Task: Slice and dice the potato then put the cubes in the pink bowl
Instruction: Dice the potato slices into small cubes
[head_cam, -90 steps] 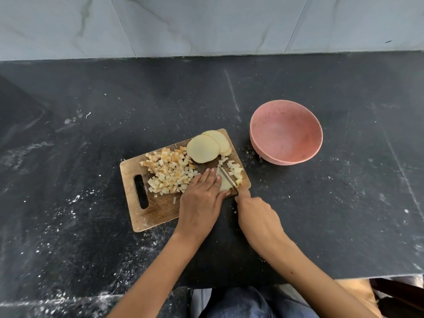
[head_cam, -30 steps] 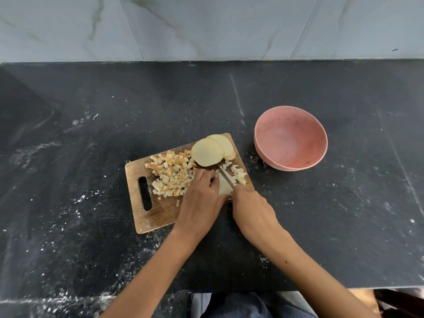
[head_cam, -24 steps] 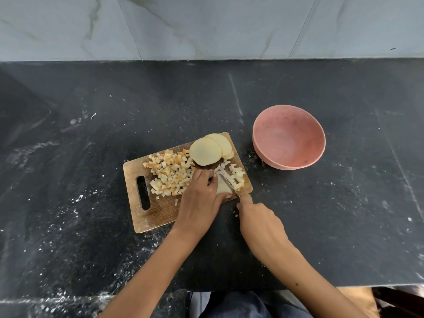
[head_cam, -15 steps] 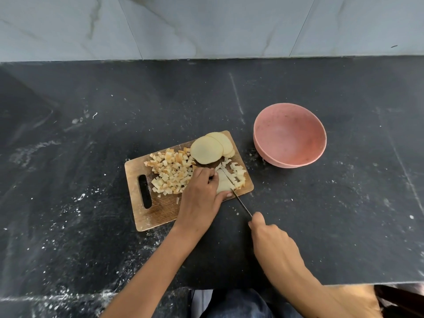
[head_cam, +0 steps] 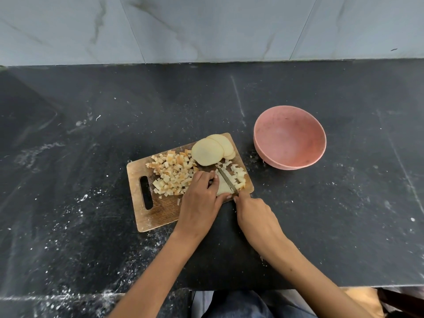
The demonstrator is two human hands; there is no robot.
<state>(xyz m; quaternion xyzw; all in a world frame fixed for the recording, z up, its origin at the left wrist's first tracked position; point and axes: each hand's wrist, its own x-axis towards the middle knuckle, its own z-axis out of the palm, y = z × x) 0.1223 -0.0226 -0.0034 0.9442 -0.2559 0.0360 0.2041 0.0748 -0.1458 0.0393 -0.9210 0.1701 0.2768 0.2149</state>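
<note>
A single head-worn view is given, looking steeply down and forward over the black worktop (head_cam: 68, 203) toward the far tiled wall (head_cam: 206, 28).

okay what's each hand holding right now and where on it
Right hand has its grip on the knife handle, hidden in the fist. Left hand holds the potato slice by its left edge and near end.

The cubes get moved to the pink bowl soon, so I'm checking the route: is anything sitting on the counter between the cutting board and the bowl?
Nothing visible blocks it. Only bare black counter with small specks lies between the cutting board and the pink bowl, which looks empty.
</note>
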